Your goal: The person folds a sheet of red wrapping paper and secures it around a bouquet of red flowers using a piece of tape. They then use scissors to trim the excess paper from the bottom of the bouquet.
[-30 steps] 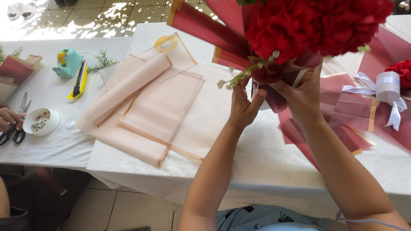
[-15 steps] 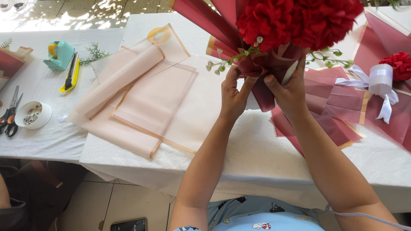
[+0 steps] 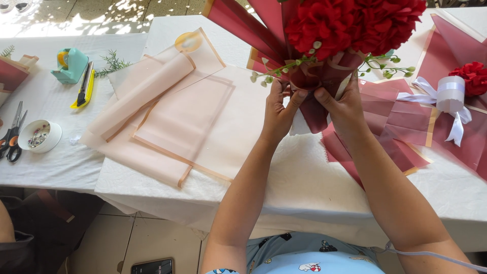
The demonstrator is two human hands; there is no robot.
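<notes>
Gripping one red-flower bouquet (image 3: 350,30) in dark red wrapping above the white table (image 3: 304,187), the left hand (image 3: 278,114) and right hand (image 3: 345,109) pinch its wrapped stem from both sides. Beside them lie one pink paper roll (image 3: 142,96), one yellow utility knife (image 3: 83,85), one pair of scissors (image 3: 12,134), and one white ribbon spool (image 3: 449,96).

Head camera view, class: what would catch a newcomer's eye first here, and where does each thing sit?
First comes the red flower bouquet in dark red wrap, top centre, held at its neck by the left hand and the right hand. Next are the pale peach wrapping sheets spread on the white table to the left. A white ribbon spool lies at the right on more dark red paper.
</notes>
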